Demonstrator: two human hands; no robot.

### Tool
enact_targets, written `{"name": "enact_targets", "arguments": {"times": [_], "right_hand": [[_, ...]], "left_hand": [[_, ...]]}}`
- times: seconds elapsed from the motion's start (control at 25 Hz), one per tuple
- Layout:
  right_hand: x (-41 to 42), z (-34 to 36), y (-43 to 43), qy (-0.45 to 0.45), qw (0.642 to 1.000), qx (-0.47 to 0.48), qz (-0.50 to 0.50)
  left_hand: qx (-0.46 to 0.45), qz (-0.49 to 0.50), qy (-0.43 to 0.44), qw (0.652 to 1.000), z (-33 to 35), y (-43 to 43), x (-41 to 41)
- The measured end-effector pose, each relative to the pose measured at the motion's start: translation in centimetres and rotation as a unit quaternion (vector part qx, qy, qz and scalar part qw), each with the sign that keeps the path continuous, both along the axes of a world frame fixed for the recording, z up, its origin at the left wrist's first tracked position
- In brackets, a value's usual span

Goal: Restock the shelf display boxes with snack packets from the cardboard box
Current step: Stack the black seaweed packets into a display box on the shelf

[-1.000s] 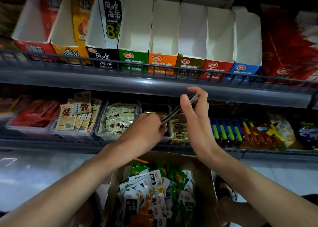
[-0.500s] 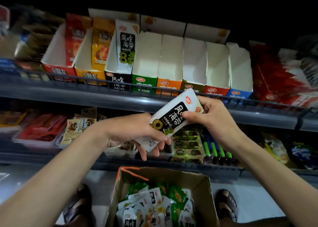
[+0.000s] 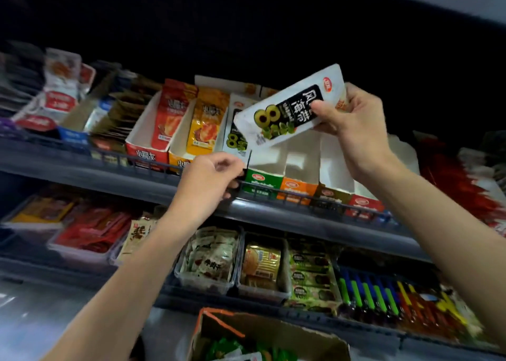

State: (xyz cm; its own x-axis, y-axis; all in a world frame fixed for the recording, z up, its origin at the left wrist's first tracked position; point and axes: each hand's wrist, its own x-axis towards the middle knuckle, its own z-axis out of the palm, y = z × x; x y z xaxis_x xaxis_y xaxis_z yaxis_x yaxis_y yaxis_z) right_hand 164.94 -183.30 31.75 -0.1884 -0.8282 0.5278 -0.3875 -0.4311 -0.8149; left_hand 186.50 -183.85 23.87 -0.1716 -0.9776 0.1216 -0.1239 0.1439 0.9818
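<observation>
The right hand (image 3: 356,130) pinches a white-and-black snack packet (image 3: 290,109), tilted above the shelf's display boxes (image 3: 301,158). The left hand (image 3: 210,177), fingers curled, grips the black box's front edge. Next, I'd guess: slot it in upright.

The right hand (image 3: 356,130) holds a white-and-black snack packet (image 3: 290,109) tilted above the empty display boxes (image 3: 301,152). The left hand (image 3: 210,180), fingers curled, rests at the shelf rail (image 3: 287,193). A cardboard box (image 3: 273,336) sits below.
</observation>
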Motion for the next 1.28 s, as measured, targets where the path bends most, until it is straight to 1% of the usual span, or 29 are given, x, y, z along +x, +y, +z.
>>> {"name": "enact_targets", "arguments": {"times": [0.04,0.08,0.12,0.2,0.28,0.36,0.44,0.6,0.68,0.76,0.84,1.0,1.04,1.16,1.28], "right_hand": [[0.3,0.1,-1.4,-0.001,1.000,-0.006,-0.017],[0.6,0.0,-2.8,0.003,0.999,-0.006,-0.032],[0.9,-0.3,-4.2,0.013,0.999,-0.003,-0.047],[1.7,-0.7,-6.7,0.052,0.996,0.011,-0.069],[2.2,-0.8,-8.8,0.099,0.991,0.032,-0.082],[2.7,-0.4,-10.3,0.158,0.983,0.055,-0.078],[3.3,0.1,-11.7,0.238,0.965,0.076,-0.086],[5.5,-0.2,-13.1,0.409,0.900,0.115,-0.094],[6.7,-1.1,-13.1,0.473,0.867,0.118,-0.102],[7.2,-2.1,-12.8,0.520,0.838,0.101,-0.132],[6.9,-2.7,-12.7,0.541,0.823,0.082,-0.152],[6.1,-3.4,-13.4,0.566,0.809,0.043,-0.154],[6.1,-3.6,-13.6,0.576,0.801,0.026,-0.163],[6.1,-4.3,-14.5,0.615,0.756,-0.035,-0.219],[6.1,-4.6,-14.7,0.628,0.740,-0.073,-0.227]], "left_hand": [[-0.071,0.057,-0.123,0.988,-0.3,-0.4,0.1],[-0.130,0.087,-0.243,0.957,-0.6,-0.5,0.1],[-0.166,0.093,-0.332,0.924,-0.9,-0.6,0.0],[-0.197,0.070,-0.425,0.881,-1.6,-1.0,-0.2],[-0.211,0.053,-0.476,0.852,-2.2,-1.5,-0.1],[-0.219,0.049,-0.490,0.842,-2.2,-2.0,0.0],[-0.218,0.053,-0.492,0.841,-2.0,-2.1,-0.1],[-0.214,0.049,-0.495,0.841,-1.9,-2.3,-0.2],[-0.215,0.046,-0.489,0.844,-1.8,-2.3,-0.1],[-0.220,0.047,-0.486,0.844,-1.8,-2.3,0.0],[-0.224,0.045,-0.483,0.845,-1.9,-2.4,0.0],[-0.217,0.043,-0.481,0.848,-1.9,-2.6,-0.1],[-0.216,0.045,-0.481,0.849,-1.9,-2.6,-0.1],[-0.219,0.051,-0.480,0.848,-2.0,-2.6,-0.2],[-0.220,0.053,-0.480,0.848,-2.1,-2.6,-0.2]]}}
